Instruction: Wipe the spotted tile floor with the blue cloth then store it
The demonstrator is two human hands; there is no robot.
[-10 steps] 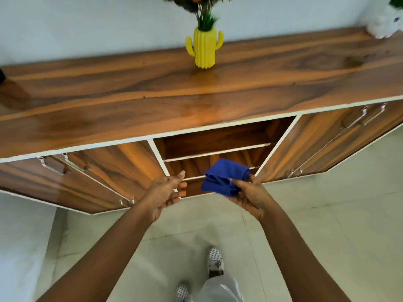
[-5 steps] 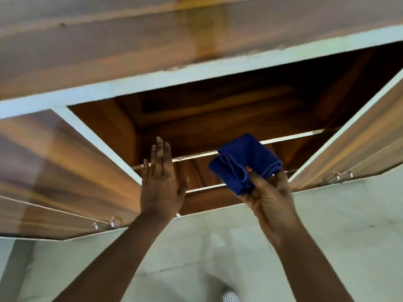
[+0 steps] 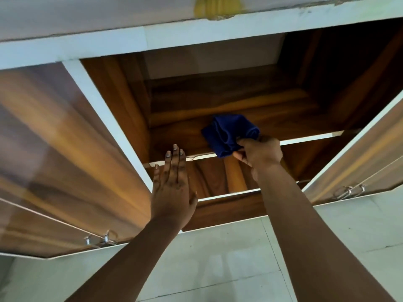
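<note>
Blue cloth (image 3: 231, 134) now deeper on shelf (image 3: 178, 136)

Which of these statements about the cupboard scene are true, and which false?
1. The right hand holds the cloth. True.
2. The cloth is spread flat. False: it is bunched.
3. The left hand is clenched in a fist. False: its fingers are straight.
4. The cloth is over a shelf in the open middle bay. True.
5. The cloth is red. False: it is blue.
</note>
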